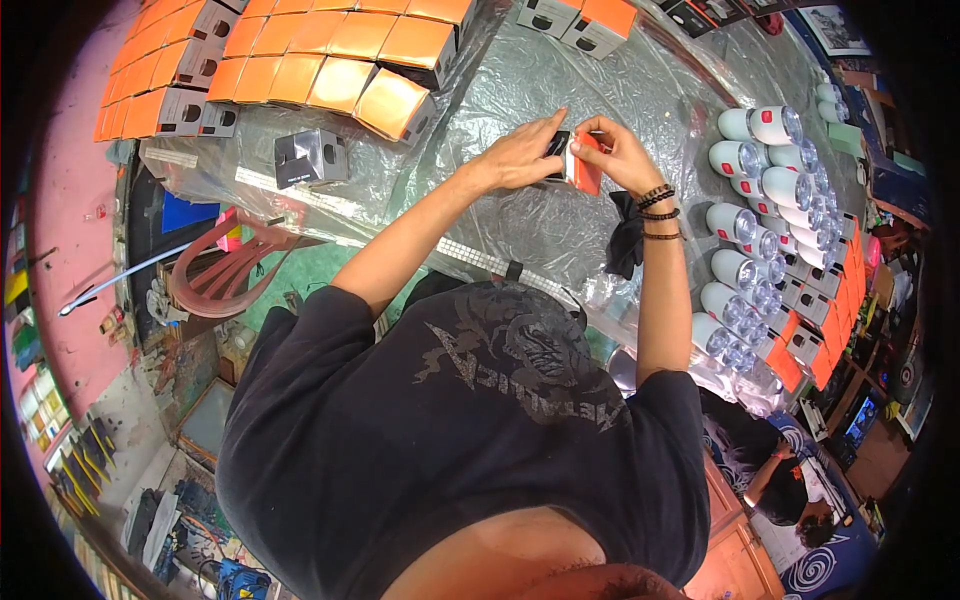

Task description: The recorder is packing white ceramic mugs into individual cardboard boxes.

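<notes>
Over the plastic-covered table, a small orange, white and black box (587, 176) is between my two hands. My left hand (518, 155) reaches in from the left, its thumb and fingers against the box's dark side and its index finger stretched out. At the orange side, my right hand (618, 160) grips the box with thumb and bent fingers. Whether the box's end is open cannot be made out. A crumpled black cloth (625, 235) lies beside my right wrist, partly behind the forearm. A dark grey box (311, 160) stands alone to the left of my hands.
Rows of orange-topped boxes (335, 50) fill the far left, with a few more boxes (580, 25) at the far edge. White tumblers (733, 223) with transparent ends crowd the right, beside more orange boxes (820, 310). Another person (780, 490) is at the lower right.
</notes>
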The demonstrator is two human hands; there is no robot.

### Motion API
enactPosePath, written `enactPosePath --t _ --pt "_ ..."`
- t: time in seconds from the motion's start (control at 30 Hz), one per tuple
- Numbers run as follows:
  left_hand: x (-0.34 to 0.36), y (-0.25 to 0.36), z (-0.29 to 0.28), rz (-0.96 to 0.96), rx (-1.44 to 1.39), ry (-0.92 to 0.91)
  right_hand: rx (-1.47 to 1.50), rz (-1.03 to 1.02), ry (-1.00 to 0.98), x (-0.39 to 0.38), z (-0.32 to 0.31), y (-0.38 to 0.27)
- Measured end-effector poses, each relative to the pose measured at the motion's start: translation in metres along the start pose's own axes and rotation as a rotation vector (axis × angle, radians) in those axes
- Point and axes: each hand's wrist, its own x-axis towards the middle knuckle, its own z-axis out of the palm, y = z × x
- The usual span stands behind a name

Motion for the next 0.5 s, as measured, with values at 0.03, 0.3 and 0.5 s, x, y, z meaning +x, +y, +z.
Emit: enactPosePath --t 0.03,0.3,0.5 --pt "0.000 0.000 0.001 -0.002 0.018 0.013 -0.013 -0.038 0.040 0.000 0.002 0.001" --pt "-0.003 0.005 0.003 -0.045 -0.001 -0.005 -0.033 -0.137 0.231 -0.002 0.018 0.015" --pt "-0.026 0.029 0.013 -0.159 0.070 0.521 -0.287 -0.279 0.512 -0.009 0.049 0.014"
